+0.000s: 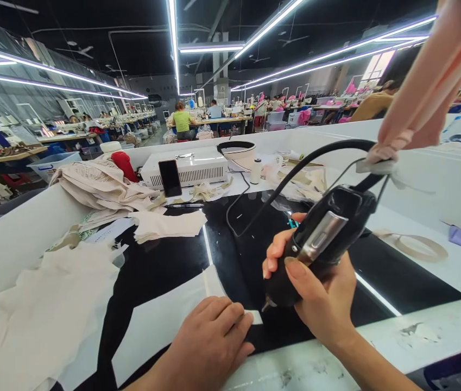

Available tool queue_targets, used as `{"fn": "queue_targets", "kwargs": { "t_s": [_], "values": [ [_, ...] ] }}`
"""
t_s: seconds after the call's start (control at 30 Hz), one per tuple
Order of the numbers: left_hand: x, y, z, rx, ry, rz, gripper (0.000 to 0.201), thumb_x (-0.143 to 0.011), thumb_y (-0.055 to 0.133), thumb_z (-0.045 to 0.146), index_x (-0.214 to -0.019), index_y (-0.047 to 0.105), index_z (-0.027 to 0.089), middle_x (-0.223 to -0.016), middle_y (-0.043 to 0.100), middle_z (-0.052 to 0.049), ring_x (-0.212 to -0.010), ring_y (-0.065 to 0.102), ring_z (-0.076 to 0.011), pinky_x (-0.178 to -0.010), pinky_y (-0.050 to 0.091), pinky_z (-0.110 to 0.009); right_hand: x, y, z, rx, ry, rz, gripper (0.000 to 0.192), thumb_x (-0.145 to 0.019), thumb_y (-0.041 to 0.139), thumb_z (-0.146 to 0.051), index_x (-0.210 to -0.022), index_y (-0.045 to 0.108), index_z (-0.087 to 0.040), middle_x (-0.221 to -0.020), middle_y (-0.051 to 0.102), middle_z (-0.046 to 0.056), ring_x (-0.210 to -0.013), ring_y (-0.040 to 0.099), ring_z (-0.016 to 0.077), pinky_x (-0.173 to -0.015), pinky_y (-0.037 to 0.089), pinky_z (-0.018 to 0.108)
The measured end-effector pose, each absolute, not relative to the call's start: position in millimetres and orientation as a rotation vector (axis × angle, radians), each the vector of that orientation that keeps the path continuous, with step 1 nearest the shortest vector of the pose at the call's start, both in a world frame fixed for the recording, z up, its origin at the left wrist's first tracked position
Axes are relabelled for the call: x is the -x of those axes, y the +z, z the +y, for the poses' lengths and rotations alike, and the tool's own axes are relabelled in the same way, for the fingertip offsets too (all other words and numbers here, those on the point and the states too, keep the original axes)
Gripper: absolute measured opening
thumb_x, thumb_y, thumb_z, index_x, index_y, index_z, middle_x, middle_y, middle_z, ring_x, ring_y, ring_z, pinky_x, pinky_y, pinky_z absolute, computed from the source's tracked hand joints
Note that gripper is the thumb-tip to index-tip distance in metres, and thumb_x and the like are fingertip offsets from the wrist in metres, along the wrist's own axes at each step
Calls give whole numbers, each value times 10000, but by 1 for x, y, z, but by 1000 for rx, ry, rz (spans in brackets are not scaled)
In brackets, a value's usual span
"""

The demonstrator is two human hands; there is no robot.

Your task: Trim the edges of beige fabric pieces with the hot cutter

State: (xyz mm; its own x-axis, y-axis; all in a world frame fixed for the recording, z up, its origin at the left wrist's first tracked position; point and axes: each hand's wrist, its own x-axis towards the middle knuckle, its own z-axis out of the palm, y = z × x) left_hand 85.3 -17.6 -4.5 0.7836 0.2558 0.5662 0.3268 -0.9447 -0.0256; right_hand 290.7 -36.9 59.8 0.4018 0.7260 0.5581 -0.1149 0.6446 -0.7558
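My right hand (320,288) is wrapped around a black corded hand tool (323,228) with a silver lever on its side and a pointed metal tip aimed down and left. The tool's tip is just above the dark tabletop, a little right of my left hand. My left hand (214,336) lies palm down with its fingers close together, pressing on a white sheet-like piece (160,315). A short white end (253,317) of material sticks out past its fingertips. What lies under the palm is hidden.
Pale fabric pieces (46,304) lie at left, with a small stack (169,225) farther back. A phone (170,178) leans on a white vented box (197,165). The tool's black cable (295,176) arches overhead, tied to a hanging peach cloth (421,103). Other people work behind.
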Motion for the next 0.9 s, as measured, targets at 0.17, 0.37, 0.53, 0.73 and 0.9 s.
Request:
{"fn": "queue_targets", "kwargs": {
  "t_s": [0.17,0.37,0.53,0.73,0.9],
  "values": [
    [-87,-6,-19,2839,-883,-479,423,-1273,382,412,-1283,715,151,-1130,784,-32,-990,738,-216,-880,605,-366,-288,60,-36,676,600,-1027,453,-974,926,-433,-1352,689,-357,-907,744,-31,-622,684,148,-569,631,279],
    [-87,-9,-20,2850,-851,-489,315,-1243,509,395,-1301,700,152,-1129,769,-44,-1003,720,-217,-871,592,-357,-286,57,-37,667,619,-1039,465,-979,921,-409,-1370,675,-351,-913,734,-27,-636,684,146,-584,644,276],
    [-85,-11,-20,2849,-835,-500,302,-1237,533,394,-1325,697,156,-1162,774,-43,-1036,718,-218,-895,600,-361,-286,58,-36,682,612,-1029,414,-1007,889,-394,-1362,679,-356,-917,731,-24,-647,688,155,-579,662,285],
    [-85,-7,-22,2879,-805,-501,279,-1221,574,383,-1330,688,153,-1169,777,-46,-1036,722,-224,-891,613,-366,-289,62,-45,681,597,-1001,424,-981,918,-405,-1343,705,-356,-879,729,-30,-626,686,159,-561,651,289],
    [-88,-5,-22,2873,-844,-512,308,-1244,502,380,-1301,699,150,-1130,781,-34,-1002,723,-219,-879,615,-361,-289,59,-48,681,624,-1010,435,-975,922,-399,-1342,694,-344,-890,729,-22,-623,695,162,-556,650,298]
  ]
}}
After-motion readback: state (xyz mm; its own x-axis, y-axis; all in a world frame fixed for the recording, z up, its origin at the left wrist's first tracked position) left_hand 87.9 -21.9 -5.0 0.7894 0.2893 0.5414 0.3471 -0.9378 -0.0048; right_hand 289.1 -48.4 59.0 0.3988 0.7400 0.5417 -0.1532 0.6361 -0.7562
